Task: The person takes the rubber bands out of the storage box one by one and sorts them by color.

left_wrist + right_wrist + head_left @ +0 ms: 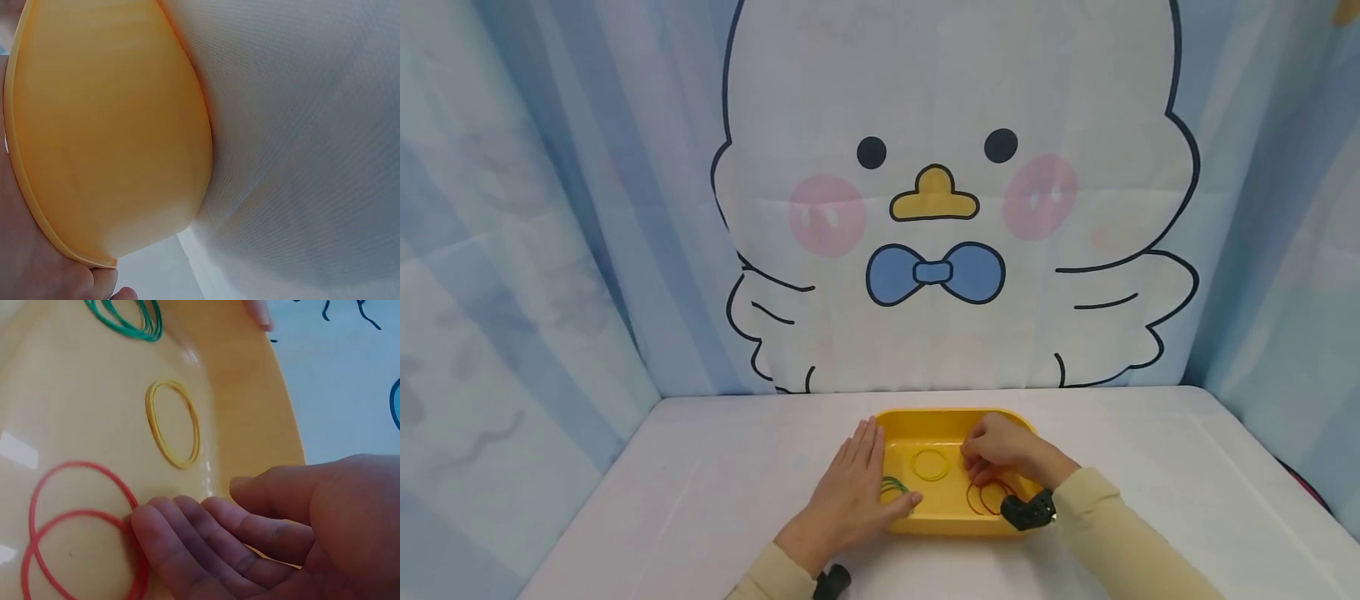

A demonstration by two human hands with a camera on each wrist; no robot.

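Note:
A yellow tray (955,527) holds rubber bands in separate groups. My left hand (850,492) lies along the tray's left end, fingers straight, thumb over the near rim; the left wrist view shows the tray's outer wall (112,125) beside it. Inside the right part, my right hand (1000,446) reaches down with bent fingers. In the right wrist view its thumb stands apart from the fingers, and a fingertip meets the edge of the overlapping red rubber bands (32,506). Yellow rubber bands (151,419) lie mid-tray. Green rubber bands (150,334) are at the left, partly behind the left hand in the head view.
The tray stands on a white table (700,500). A curtain (940,350) printed with a white cartoon bird hangs behind the table, and more curtain (512,250) borders its sides. Dark wrist devices (1030,510) sit at both cuffs.

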